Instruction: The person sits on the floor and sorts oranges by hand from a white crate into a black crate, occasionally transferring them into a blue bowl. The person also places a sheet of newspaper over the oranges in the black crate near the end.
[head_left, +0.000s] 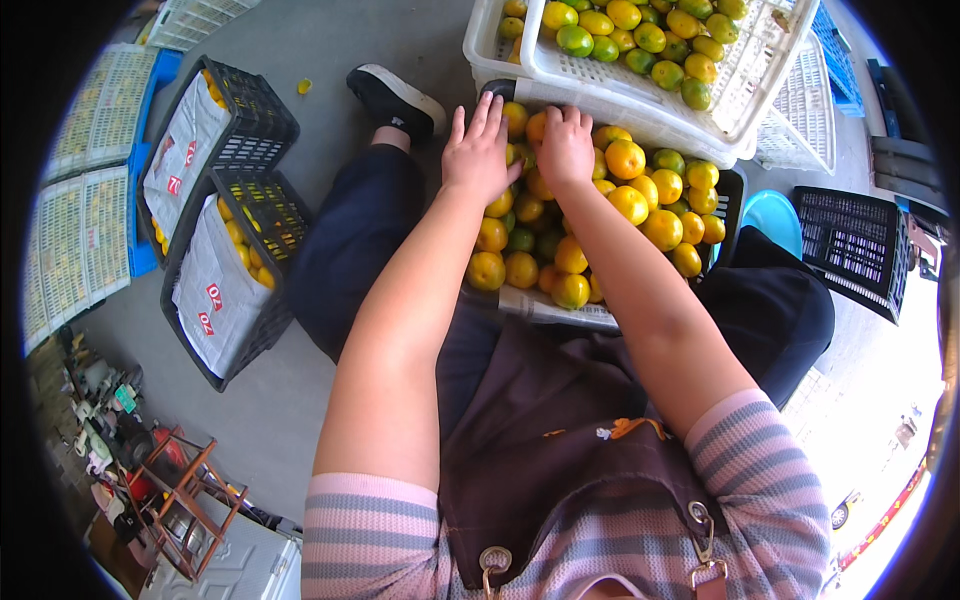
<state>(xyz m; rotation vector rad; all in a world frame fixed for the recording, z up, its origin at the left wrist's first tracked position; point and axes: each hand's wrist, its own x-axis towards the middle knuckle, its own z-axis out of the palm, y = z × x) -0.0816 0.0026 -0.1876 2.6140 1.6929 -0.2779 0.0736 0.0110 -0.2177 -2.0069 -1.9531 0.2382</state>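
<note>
Yellow-orange citrus fruits (628, 204), some with green skin, fill a black plastic crate (731, 202) between my legs. Newspaper (540, 307) lines the crate and shows at its near edge. My left hand (478, 150) lies over the crate's left side, its fingers stretched forward and apart and its thumb against the fruit. Close by on the right, my right hand (566, 146) rests on the fruit near the far edge with curled fingers. An orange citrus (535, 127) touches those fingers; their tips are hidden, so I cannot tell if they grip one.
Beyond the crate stand stacked white plastic crates (637, 112) holding greener citrus. On the left are two newspaper-covered black crates (217, 285) of fruit. A blue basin (772, 221) and a black crate (847, 240) stand right. A wooden frame (180, 502) is at lower left.
</note>
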